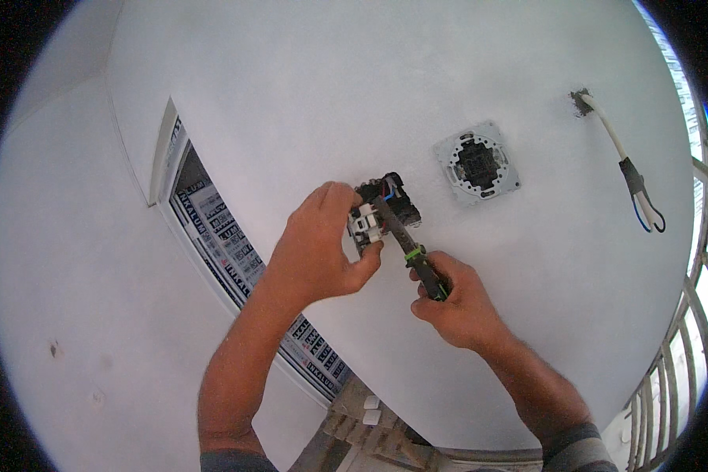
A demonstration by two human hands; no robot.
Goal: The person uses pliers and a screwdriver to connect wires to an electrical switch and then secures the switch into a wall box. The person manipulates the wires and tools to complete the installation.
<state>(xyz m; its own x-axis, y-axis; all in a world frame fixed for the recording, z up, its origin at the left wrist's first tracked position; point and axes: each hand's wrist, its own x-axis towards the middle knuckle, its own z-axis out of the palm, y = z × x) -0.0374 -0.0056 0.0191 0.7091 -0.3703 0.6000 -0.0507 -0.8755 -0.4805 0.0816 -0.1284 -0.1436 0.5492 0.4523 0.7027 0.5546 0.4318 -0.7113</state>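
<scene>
Between the thumb and fingers of my left hand (311,248) is a switch mechanism (366,223) with a white and grey body, held tilted just off the wall. Behind it a dark wall box (402,203) shows blue and red wires. My right hand (462,307) is closed around the black and green handle of a screwdriver (426,271). Its dark shaft points up and left to the mechanism's right side; the tip's exact contact is hard to make out. Upper right of my hands, a second mechanism (451,175) with a square metal frame sits mounted on the wall.
Farther right, a white cable (608,131) hangs from a hole, its end taped black with loose blue and black wires. A window frame (212,248) with printed film runs along the left. Bars of a railing (672,377) stand at right. Small white plates (371,415) lie below.
</scene>
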